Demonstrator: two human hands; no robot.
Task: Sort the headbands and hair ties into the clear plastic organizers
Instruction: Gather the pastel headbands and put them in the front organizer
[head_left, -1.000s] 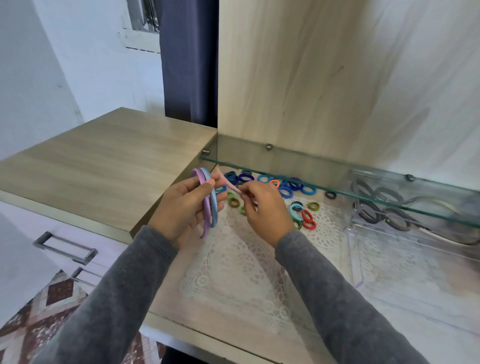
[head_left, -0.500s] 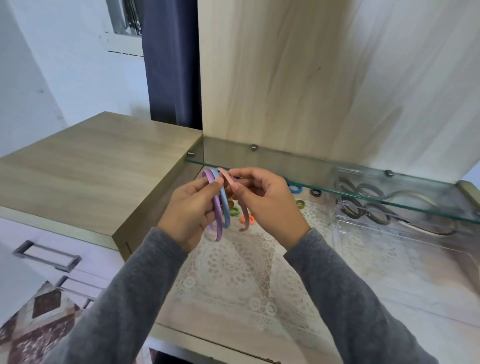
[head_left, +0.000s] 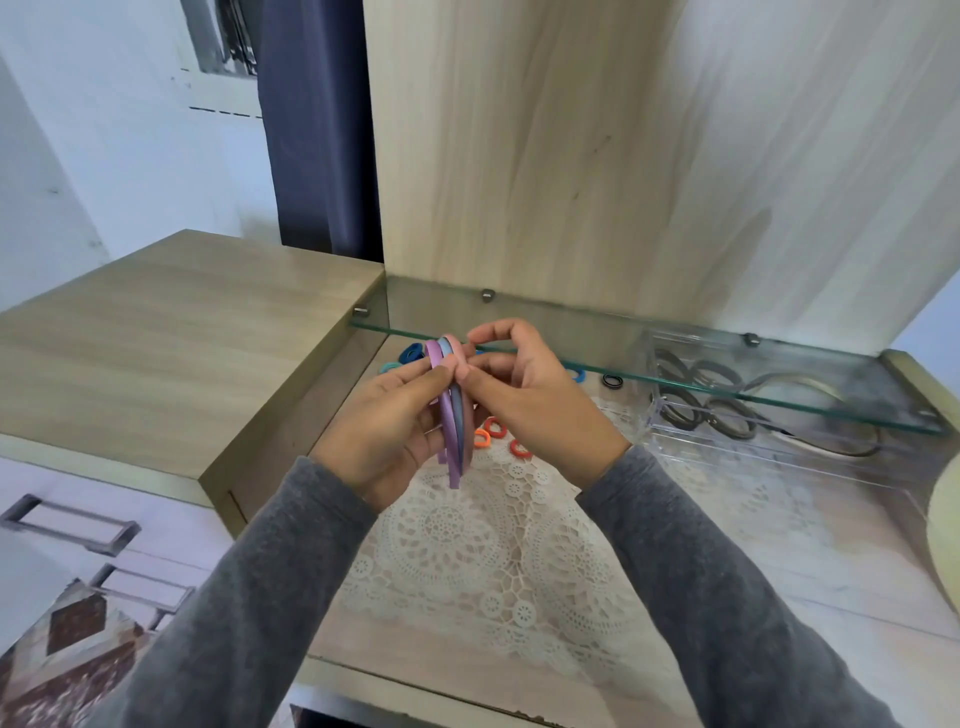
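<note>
Though behind the right hand (head_left: 540, 405), hair ties (head_left: 497, 429) (several) indistinct.

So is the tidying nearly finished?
Not yet. Done: some dark headbands already lie in the clear organizer. In hand: the left hand and right hand hold three pastel headbands together. Left: those, plus loose hair ties on the lace mat.

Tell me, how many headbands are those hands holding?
3, side by side: purple headband at left, blue headband in the middle, pink headband at right. The left hand grips them; the right hand pinches their tops. A fourth could hide behind.
</note>
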